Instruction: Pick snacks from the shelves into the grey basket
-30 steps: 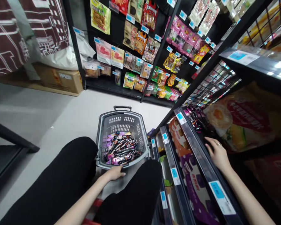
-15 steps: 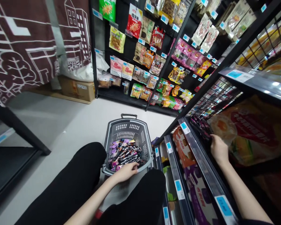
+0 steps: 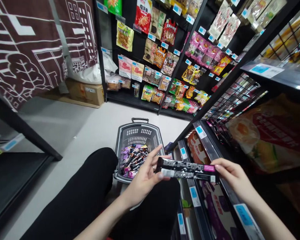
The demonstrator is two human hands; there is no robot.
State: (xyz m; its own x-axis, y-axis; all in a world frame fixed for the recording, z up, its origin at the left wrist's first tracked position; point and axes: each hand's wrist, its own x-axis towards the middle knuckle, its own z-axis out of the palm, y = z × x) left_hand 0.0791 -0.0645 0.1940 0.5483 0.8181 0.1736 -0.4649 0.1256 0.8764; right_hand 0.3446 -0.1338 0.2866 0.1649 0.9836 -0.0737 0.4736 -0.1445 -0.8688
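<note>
A long, narrow black snack packet [image 3: 187, 169] with a pink patch stretches between my two hands, above my knee and the shelf edge. My right hand [image 3: 231, 173] pinches its right end between thumb and fingers. At the left end, my left hand [image 3: 145, 176] has its thumb against the packet's lower edge and fingers behind it, some stretched out. Below and beyond lies a grey shopping basket [image 3: 118, 146] on the floor, holding many small black and purple packets [image 3: 133, 160]. More dark packets [image 3: 217, 130] lie on the shelf at the right.
Shelf edges with price tags [image 3: 200, 131] run along my right, close to my right arm. A rack of hanging snack bags [image 3: 170, 63] stands ahead. To the left are a cardboard box [image 3: 86, 93], a brown printed cloth [image 3: 27, 43] and a black table leg [image 3: 32, 133].
My right hand has come back from the shelf with the black snack packet. My left hand has risen from the basket's near rim to the packet's left end.
</note>
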